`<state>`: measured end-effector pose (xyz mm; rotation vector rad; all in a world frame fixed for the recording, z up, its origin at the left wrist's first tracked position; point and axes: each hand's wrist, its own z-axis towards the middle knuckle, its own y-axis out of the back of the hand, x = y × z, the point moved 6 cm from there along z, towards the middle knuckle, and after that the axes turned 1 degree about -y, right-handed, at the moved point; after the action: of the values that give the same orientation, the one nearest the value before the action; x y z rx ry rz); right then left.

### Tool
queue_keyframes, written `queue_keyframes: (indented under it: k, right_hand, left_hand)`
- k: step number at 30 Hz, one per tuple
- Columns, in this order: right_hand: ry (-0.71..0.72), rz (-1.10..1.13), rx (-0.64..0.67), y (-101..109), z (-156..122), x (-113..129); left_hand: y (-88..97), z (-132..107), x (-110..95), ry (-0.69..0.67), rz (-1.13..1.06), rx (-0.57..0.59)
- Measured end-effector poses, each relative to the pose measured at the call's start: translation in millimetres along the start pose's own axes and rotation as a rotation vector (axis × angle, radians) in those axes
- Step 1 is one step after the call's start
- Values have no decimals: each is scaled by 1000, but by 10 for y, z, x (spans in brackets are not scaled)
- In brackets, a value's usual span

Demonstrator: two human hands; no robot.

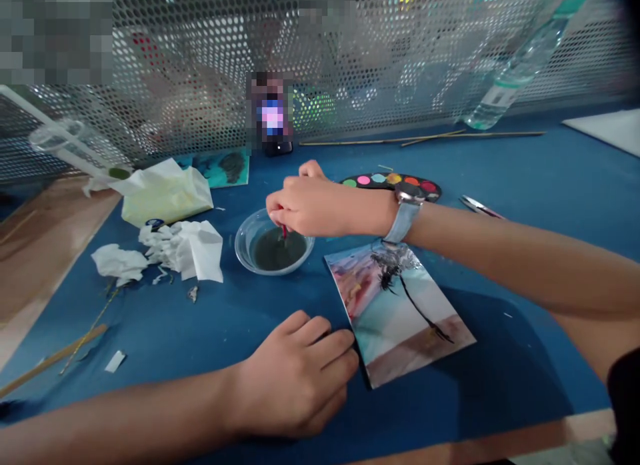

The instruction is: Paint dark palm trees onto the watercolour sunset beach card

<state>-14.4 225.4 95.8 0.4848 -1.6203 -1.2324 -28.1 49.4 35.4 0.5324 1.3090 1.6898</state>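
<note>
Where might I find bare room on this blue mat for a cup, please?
Bare blue mat lies right of the painted card, below the right forearm, and between the watercolour palette and the wooden sticks. It is crowded left of the glass bowl, among crumpled tissues.

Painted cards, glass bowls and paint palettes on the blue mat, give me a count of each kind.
Painted cards: 2
Glass bowls: 1
Paint palettes: 1
Total: 4
</note>
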Motion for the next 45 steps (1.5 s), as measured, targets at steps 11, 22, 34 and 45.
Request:
queue_keyframes:
  k: [11,22,34,45]
  right_hand:
    - [-242,444,-681,792,-1159,-990]
    - [-499,4,-775,796,-2307,-2050]
    - [-576,-140,-702,868,-2222,-2137]
    - [-567,-144,-679,832,-1966,-2105]
  left_hand:
    - [42,7,-20,17,10,-22]
    - [21,-12,2,53,74,-24]
    - [-72,-94,45,78,44,-94]
    - [-77,-56,82,72,65,-114]
